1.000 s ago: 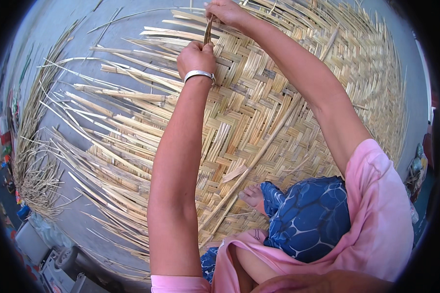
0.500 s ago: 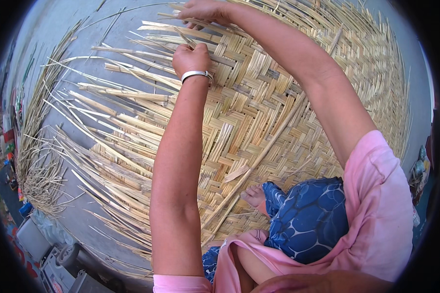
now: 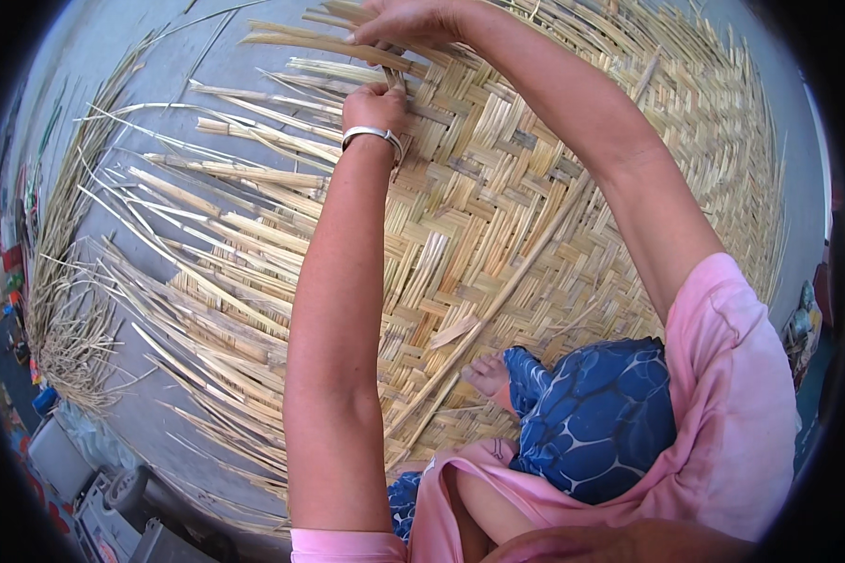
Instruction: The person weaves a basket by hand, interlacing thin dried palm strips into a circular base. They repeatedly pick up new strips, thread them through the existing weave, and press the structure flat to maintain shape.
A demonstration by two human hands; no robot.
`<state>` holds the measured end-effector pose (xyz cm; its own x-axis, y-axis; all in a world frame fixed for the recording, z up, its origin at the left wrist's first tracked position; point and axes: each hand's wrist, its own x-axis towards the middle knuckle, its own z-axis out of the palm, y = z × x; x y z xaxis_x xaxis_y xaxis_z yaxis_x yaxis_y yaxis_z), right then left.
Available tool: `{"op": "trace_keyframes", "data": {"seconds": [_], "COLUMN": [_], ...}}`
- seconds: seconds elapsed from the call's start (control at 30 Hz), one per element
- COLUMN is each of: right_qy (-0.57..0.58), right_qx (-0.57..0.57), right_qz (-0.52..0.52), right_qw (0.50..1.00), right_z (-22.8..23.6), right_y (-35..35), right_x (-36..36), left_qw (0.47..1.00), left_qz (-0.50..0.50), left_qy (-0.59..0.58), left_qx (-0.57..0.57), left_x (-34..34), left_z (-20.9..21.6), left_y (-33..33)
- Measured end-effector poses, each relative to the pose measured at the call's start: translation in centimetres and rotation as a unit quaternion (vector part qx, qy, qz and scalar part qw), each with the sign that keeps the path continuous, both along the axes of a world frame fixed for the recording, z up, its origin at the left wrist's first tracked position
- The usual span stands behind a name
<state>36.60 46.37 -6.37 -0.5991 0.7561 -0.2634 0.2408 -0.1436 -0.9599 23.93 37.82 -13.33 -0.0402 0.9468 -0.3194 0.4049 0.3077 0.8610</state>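
Note:
A large woven mat of split reed or bamboo strips lies under my arms, in a slanting twill pattern. At its left edge, loose strip ends fan out unwoven. My left hand, with a silver bangle at the wrist, is closed on a greyish strip at the weaving edge. Farther off, my right hand reaches across from the right and grips several pale strips, its thumb lying along them. Its other fingers are partly hidden by the strips and the picture's upper edge.
A long pole-like strip lies slantwise across the mat, near my bare foot. To the left, a bundle of thin stalks rests on the grey floor. Grey plastic items stand at the lower left.
My right hand has shifted slightly right, and the strips at it now stick out farther left. My left hand has moved a little right, and the strip in it now points upward.

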Motion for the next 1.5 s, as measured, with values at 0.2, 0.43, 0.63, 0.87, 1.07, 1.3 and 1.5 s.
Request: {"op": "trace_keyframes", "data": {"seconds": [0.2, 0.43, 0.63, 0.87, 1.07, 1.3, 1.5], "right_qy": [-0.314, -0.381, -0.377, -0.348, -0.497, -0.46, -0.384], "right_qx": [0.238, 0.26, 0.262, 0.518, 0.562, 0.53, 0.521], "right_qz": [0.064, 0.089, 0.082, 0.015, 0.036, 0.184, 0.339], "right_qw": [0.917, 0.883, 0.885, 0.781, 0.66, 0.688, 0.682], "right_z": [-2.1, -2.8, -2.2, -3.8, -2.2, 1.5, 4.8], "right_y": [0.7, -0.9, -3.3, -6.1, -10.6, -19.5, -26.4], "right_x": [-0.7, 0.1, 0.3, 1.8, 0.7, -7.4, -17.4], "left_qw": [0.972, 0.971, 0.996, 0.941, 0.763, 0.56, 0.511], "left_qz": [0.105, 0.101, 0.047, 0.272, 0.559, 0.758, 0.728], "left_qy": [-0.208, -0.217, -0.056, 0.032, -0.233, -0.329, -0.423], "left_qx": [-0.01, -0.009, -0.051, -0.197, -0.228, 0.063, 0.174], "left_x": [-0.6, -7.9, -21.3, -34.4, -35.0, -34.3, -36.8], "left_z": [2.4, 4.3, 6.3, 7.8, 5.7, 2.0, 3.5], "left_y": [-3.0, -12.0, -25.3, -43.2, -54.4, -57.2, -58.5]}}
